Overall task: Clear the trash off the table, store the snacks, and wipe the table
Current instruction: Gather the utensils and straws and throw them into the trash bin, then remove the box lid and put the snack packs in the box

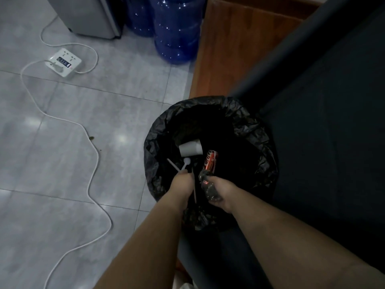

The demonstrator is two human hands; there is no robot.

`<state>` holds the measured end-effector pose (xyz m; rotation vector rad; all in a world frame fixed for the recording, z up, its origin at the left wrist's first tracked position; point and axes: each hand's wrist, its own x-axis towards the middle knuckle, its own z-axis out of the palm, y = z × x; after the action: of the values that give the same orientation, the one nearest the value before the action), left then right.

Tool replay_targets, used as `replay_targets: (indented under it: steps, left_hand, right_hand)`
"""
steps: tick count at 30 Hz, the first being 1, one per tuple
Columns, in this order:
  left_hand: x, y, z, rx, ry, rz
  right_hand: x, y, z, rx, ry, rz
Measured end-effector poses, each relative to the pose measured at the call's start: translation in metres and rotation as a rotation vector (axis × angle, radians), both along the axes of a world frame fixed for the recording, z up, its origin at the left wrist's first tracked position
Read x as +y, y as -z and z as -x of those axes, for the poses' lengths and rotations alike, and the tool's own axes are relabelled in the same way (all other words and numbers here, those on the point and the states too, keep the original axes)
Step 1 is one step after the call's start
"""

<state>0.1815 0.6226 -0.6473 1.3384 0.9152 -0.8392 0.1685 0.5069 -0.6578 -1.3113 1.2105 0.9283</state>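
Over the mouth of the bin, both my bare forearms reach down from the bottom edge of the view. My left hand point(183, 184) is clenched around thin white plastic cutlery point(180, 166): a small spoon with a rounded bowl and a straight stick cross just beyond my knuckles, and another thin stick pokes out below my fist. My right hand point(220, 192) is closed on a crumpled clear plastic bottle point(206, 185), shiny and creased, with a dark cap end pointing away from me. Both hands hang inside the rim of the trash bin point(260, 130), which is round and lined with a wrinkled, glossy black bag that folds over the edge.

Just beyond my fingers, down in the bag, a red soda can point(210, 161) with white lettering lies tilted, and next to it on the left a smooth white paper cup point(190, 150) lies on its side, its wide mouth turned toward the can.

Right of the bin runs a dark, matte upholstered surface point(323, 101), and behind that a brown wooden panel point(233, 49). To the left, pale grey glossy floor tiles point(62, 142) carry a winding white cable point(91, 161) leading to a flat white power strip point(63, 61). Farthest off stand translucent blue water jugs point(175, 28) and the corner of a grey cabinet point(87, 15).
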Motion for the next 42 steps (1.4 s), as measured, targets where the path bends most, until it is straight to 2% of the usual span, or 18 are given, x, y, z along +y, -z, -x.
replay_targets:
  steps: [2,8,13,20,23,30,33,42]
  left_hand:
    - [0.003,-0.006,0.001,-0.019,-0.022,-0.019]
    - [0.014,-0.028,0.003,-0.045,0.088,-0.080]
    - [0.023,-0.064,0.008,-0.068,0.082,-0.097]
    - [0.022,-0.165,0.024,-0.096,0.077,-0.066]
    - [0.018,-0.219,0.032,-0.090,0.037,-0.087]
    - [-0.024,-0.389,0.047,-0.335,0.154,-0.134]
    - [-0.046,-0.427,0.053,-0.477,0.184,-0.114]
    - [-0.112,-0.516,0.075,-0.729,0.263,-0.055]
  right_hand:
    - [0.000,0.002,0.000,-0.026,-0.055,0.035]
    - [-0.015,-0.012,-0.003,-0.065,-0.253,0.243]
    - [-0.024,-0.057,-0.001,-0.119,-0.323,0.303]
    - [-0.019,-0.191,0.010,-0.238,-0.228,0.291]
    - [-0.016,-0.251,0.023,-0.308,-0.125,0.299]
    - [-0.023,-0.397,0.059,-0.597,-0.072,0.371]
    - [-0.033,-0.439,0.073,-0.706,-0.062,0.412]
    - [-0.104,-0.538,0.101,-0.979,0.080,0.543]
